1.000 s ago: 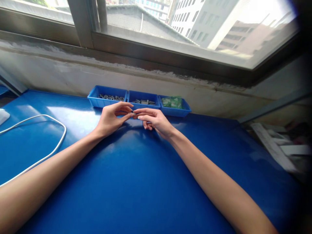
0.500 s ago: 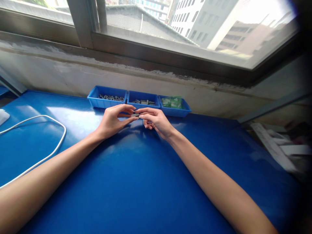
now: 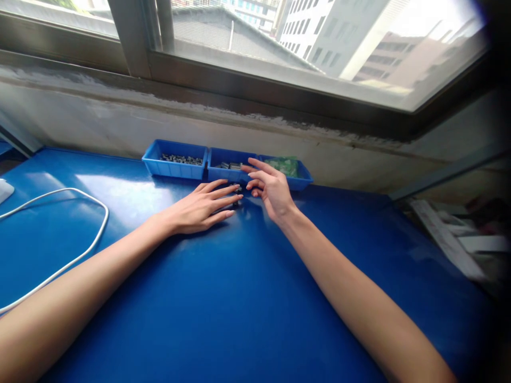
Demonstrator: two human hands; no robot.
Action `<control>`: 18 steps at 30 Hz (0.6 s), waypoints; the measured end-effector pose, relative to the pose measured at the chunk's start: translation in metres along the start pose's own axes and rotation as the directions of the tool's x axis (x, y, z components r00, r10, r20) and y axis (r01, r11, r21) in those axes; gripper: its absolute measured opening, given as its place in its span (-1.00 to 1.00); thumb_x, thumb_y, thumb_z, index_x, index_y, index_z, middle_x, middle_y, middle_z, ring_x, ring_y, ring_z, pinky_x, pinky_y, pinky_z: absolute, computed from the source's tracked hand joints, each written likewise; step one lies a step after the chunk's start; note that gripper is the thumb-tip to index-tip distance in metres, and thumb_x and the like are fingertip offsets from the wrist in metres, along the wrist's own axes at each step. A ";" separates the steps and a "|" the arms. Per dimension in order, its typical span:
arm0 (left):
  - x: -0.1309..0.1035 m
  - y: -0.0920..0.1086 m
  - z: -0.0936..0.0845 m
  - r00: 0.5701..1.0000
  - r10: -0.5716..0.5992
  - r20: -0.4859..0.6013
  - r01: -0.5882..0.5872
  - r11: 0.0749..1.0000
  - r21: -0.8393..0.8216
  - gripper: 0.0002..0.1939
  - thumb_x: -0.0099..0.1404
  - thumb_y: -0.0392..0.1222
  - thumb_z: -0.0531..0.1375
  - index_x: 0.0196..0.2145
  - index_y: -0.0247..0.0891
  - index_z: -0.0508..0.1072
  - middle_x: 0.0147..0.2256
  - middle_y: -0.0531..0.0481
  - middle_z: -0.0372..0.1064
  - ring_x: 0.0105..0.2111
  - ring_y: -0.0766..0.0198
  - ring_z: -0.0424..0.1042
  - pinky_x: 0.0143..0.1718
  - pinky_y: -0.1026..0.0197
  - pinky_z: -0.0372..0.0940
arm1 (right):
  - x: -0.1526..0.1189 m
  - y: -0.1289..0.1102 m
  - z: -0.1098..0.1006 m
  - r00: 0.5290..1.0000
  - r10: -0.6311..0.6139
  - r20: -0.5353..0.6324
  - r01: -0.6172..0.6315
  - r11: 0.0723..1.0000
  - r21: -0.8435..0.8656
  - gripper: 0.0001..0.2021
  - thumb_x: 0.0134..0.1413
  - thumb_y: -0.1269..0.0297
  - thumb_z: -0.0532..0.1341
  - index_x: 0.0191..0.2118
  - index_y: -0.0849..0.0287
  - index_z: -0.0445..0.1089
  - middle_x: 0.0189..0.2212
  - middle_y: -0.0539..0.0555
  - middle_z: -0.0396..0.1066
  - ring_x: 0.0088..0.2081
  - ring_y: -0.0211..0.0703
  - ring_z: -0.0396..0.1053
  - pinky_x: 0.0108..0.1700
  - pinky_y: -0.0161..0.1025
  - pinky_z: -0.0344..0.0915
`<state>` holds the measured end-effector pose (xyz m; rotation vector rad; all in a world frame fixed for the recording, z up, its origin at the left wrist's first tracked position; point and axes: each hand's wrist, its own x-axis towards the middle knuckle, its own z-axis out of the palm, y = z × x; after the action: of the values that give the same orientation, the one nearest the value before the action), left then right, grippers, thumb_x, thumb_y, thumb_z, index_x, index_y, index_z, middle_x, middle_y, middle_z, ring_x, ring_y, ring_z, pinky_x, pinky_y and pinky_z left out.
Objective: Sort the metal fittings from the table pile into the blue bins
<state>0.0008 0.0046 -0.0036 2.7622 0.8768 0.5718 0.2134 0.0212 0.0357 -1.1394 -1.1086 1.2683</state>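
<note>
In the head view, a blue bench (image 3: 247,303) is seen, set with its far edge along a pale wall (image 3: 115,119) under a metal window frame (image 3: 239,88). Along the middle of that far edge three blue bins are lined up side by side. In the left bin (image 3: 175,169) small metal pieces (image 3: 181,159) are heaped; in the middle bin (image 3: 219,174) grey bar-like pieces (image 3: 230,166) are held; in the right bin (image 3: 298,183) green wrapped items (image 3: 289,167) are contained.

The left hand (image 3: 199,208) is laid low over the bench, palm down, with its fingers stretched out and slightly spread. At its fingertips, near the far edge and just in front of the middle bin, a small dark part (image 3: 238,189) is partly covered; whether it is touched cannot be told. The right hand (image 3: 274,192) is raised before the middle and right bins, its fingers parted and loosely bent, the index finger pointed toward the middle bin and overlapping its view.

Toward the bench's left edge a white cable (image 3: 104,218) is looped, and near it a white object (image 3: 5,190) is cut off by the picture's border. Beyond the right edge, pale boards (image 3: 451,244) are dimly seen
</note>
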 end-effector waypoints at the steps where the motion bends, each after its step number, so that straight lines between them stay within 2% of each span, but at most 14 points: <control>1: 0.000 0.000 0.000 1.000 -0.005 0.031 0.005 1.000 0.014 -0.47 0.52 0.08 -0.01 0.37 0.01 0.20 0.41 -0.02 0.02 0.43 -0.09 -0.08 0.37 -0.20 -0.04 | 0.000 0.000 0.000 1.000 -0.003 0.003 0.003 1.000 -0.006 -0.56 -0.15 0.36 0.26 -0.03 0.11 0.50 -0.01 0.15 0.54 -0.49 -0.33 0.37 -0.58 -0.38 0.12; 3: 0.000 0.001 0.000 0.998 -0.008 0.066 0.006 0.999 0.032 -0.46 0.53 0.09 -0.04 0.38 -0.01 0.17 0.41 -0.02 0.00 0.43 -0.08 -0.09 0.38 -0.20 -0.06 | 0.001 0.001 0.000 1.000 -0.006 0.011 0.006 1.000 -0.012 -0.56 -0.15 0.36 0.26 -0.04 0.11 0.51 -0.02 0.14 0.54 -0.50 -0.34 0.36 -0.58 -0.39 0.13; 6: 0.001 0.001 -0.001 0.999 0.004 0.049 -0.005 0.999 0.035 -0.46 0.52 0.10 -0.02 0.35 -0.12 0.25 0.37 -0.11 0.11 0.40 -0.04 0.03 0.36 -0.14 0.01 | 0.002 0.002 -0.001 1.000 -0.007 0.020 0.008 1.000 -0.013 -0.59 -0.15 0.36 0.27 -0.07 0.12 0.52 -0.03 0.12 0.55 -0.51 -0.36 0.36 -0.57 -0.40 0.15; 9: 0.002 0.000 0.000 0.999 0.014 -0.035 -0.013 1.000 0.010 -0.55 0.50 0.02 0.03 0.21 -0.21 0.41 0.26 -0.18 0.31 0.30 0.01 0.24 0.29 -0.05 0.16 | 0.002 0.002 -0.001 1.000 -0.013 0.025 0.013 1.000 -0.012 -0.62 -0.15 0.35 0.27 -0.10 0.12 0.52 -0.05 0.12 0.55 -0.51 -0.38 0.36 -0.55 -0.40 0.17; 12: 0.002 -0.004 0.002 0.993 0.007 -0.118 -0.008 1.000 -0.012 -0.66 0.50 -0.09 0.05 0.06 -0.21 0.53 0.13 -0.15 0.46 0.16 0.07 0.42 0.19 0.01 0.29 | 0.001 0.002 -0.001 1.000 -0.010 0.028 0.010 1.000 -0.004 -0.63 -0.15 0.35 0.28 -0.11 0.12 0.53 -0.06 0.11 0.55 -0.51 -0.38 0.35 -0.54 -0.40 0.17; 15: 0.002 -0.008 0.005 0.982 -0.013 -0.189 0.006 0.999 -0.037 -0.70 0.48 -0.14 0.07 -0.03 -0.19 0.58 0.03 -0.12 0.54 0.04 0.09 0.49 0.09 0.05 0.36 | 0.001 0.002 -0.001 0.999 -0.001 0.034 0.001 1.000 0.008 -0.63 -0.16 0.35 0.28 -0.11 0.13 0.53 -0.08 0.10 0.56 -0.51 -0.38 0.35 -0.53 -0.39 0.18; 18: 0.002 -0.011 0.007 0.967 -0.050 -0.251 0.036 0.998 -0.061 -0.72 0.46 -0.14 0.12 -0.04 -0.21 0.59 -0.04 -0.13 0.56 -0.05 0.10 0.50 0.02 0.07 0.38 | 0.001 0.002 -0.001 0.999 -0.003 0.047 0.002 1.000 0.023 -0.62 -0.17 0.35 0.29 -0.11 0.14 0.53 -0.12 0.09 0.57 -0.51 -0.38 0.35 -0.52 -0.39 0.18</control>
<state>-0.0012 0.0143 -0.0124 2.6514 0.9532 0.9412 0.2143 0.0216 0.0334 -1.0957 -1.1276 1.3081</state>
